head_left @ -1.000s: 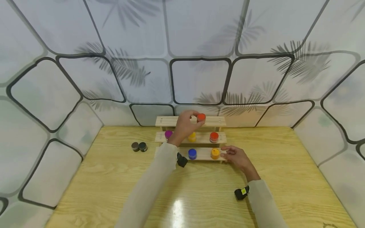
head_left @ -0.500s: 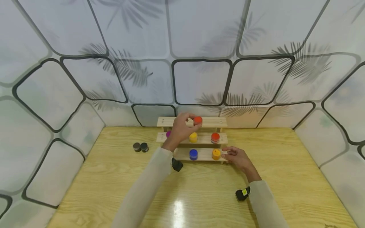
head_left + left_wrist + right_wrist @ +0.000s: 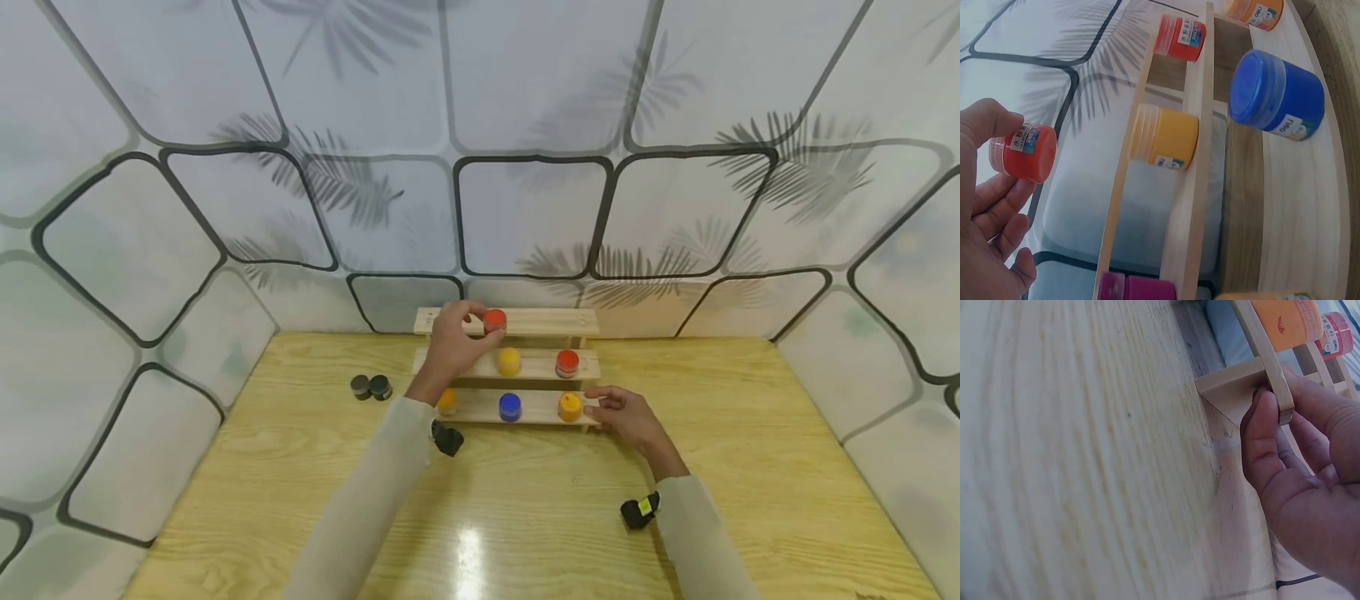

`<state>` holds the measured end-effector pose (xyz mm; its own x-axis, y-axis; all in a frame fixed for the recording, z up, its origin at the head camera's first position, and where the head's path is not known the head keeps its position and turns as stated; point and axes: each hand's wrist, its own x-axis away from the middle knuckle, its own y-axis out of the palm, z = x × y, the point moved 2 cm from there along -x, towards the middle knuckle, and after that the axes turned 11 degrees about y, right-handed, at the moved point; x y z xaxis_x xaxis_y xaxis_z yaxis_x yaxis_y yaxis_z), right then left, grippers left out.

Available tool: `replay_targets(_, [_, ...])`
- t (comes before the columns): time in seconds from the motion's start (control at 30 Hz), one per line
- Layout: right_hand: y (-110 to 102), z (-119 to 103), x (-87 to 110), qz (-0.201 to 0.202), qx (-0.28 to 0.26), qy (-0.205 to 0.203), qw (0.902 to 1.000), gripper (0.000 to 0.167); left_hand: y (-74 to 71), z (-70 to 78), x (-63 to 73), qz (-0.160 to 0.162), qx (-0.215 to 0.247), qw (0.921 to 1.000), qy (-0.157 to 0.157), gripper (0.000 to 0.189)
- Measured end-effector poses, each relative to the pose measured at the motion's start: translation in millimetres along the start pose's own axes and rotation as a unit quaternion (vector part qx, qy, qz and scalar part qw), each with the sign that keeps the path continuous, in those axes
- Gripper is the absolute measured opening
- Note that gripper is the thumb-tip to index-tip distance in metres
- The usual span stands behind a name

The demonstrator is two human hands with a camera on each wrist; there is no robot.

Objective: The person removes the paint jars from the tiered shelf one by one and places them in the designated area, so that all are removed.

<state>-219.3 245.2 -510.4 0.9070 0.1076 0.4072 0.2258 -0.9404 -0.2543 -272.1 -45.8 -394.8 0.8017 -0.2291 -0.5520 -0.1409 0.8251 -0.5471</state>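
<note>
A three-step wooden rack [image 3: 547, 320] stands against the back wall. My left hand [image 3: 452, 342] pinches a small red paint jar [image 3: 1030, 153] between thumb and fingers, over the top step. On the middle step sit a yellow jar [image 3: 509, 361], another red jar [image 3: 567, 363] and a purple jar [image 3: 1147, 289], which my left arm covers in the head view. The bottom step carries a blue jar [image 3: 510, 407], an orange jar [image 3: 570, 406] and an orange-yellow jar [image 3: 447, 402]. At that step's right end, my right hand [image 3: 1310, 487] grips the board's edge.
Two dark jars [image 3: 371, 387] stand side by side on the wooden table [image 3: 525, 508], left of the rack. A patterned wall covering [image 3: 532, 217] rises directly behind the rack and on both sides.
My left hand has moved left along the top step with the red paint jar and come slightly lower. The right hand keeps its grip at the rack's right end.
</note>
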Motion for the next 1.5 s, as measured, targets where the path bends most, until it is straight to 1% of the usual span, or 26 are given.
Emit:
replay_targets(0.13, [0.4,-1.5,0.0,-0.003,-0.002,0.004,1.0,0.041,-5.6,-5.9,5.4,0.017,0.006,0.9998,0.008,0.033])
replay_targets(0.27, [0.2,-2.9,1.9,-0.001,0.001,0.002,1.0,0.043,-12.9,-10.2,9.6,0.026,0.01,0.9996,0.007,0.032])
replay_targets(0.37, [0.2,-3.4,2.8,0.003,0.002,-0.004,1.0,0.045,-19.7,-12.9,12.0,0.028,0.008,0.9996,-0.005,0.032])
replay_targets(0.43, [1.6,-9.5,8.1,0.002,0.005,-0.006,1.0,0.044,-24.6,-15.8,13.6,0.031,0.004,0.9994,-0.016,0.033])
replay_targets(0.57, [1.5,-10.9,8.5,0.0,0.003,-0.003,1.0,0.043,-34.3,-22.7,17.8,0.037,0.001,0.9987,-0.036,0.033])
replay_targets(0.7, [0.4,-4.0,2.3,0.004,0.002,-0.001,1.0,0.045,-42.4,-28.5,22.3,0.046,0.001,0.9979,-0.046,0.031])
replay_targets(0.93, [0.3,-3.0,2.2,0.003,-0.001,0.0,1.0,0.046,-51.2,-38.8,28.6,0.061,-0.001,0.997,-0.048,0.031])
replay_targets(1.1, [0.1,-6.8,4.4,-0.006,-0.005,0.006,1.0,0.042,-57.1,-44.1,34.2,0.059,-0.008,0.9955,-0.073,0.033])
replay_targets(1.27, [0.5,-7.5,4.3,-0.008,-0.002,0.007,0.9999,0.042,-64.5,-44.8,39.0,0.058,-0.006,0.9932,-0.1,0.037])
replay_targets(1.37, [0.5,-3.7,2.2,-0.004,-0.001,0.004,1.0,0.044,-68.3,-46.8,42.8,0.068,-0.009,0.9926,-0.1,0.039])
replay_targets(1.5, [0.8,0.7,0.2,0.006,0.002,0.002,1.0,0.046,-73.5,-52.9,47.5,0.085,-0.029,0.9928,-0.08,0.039])
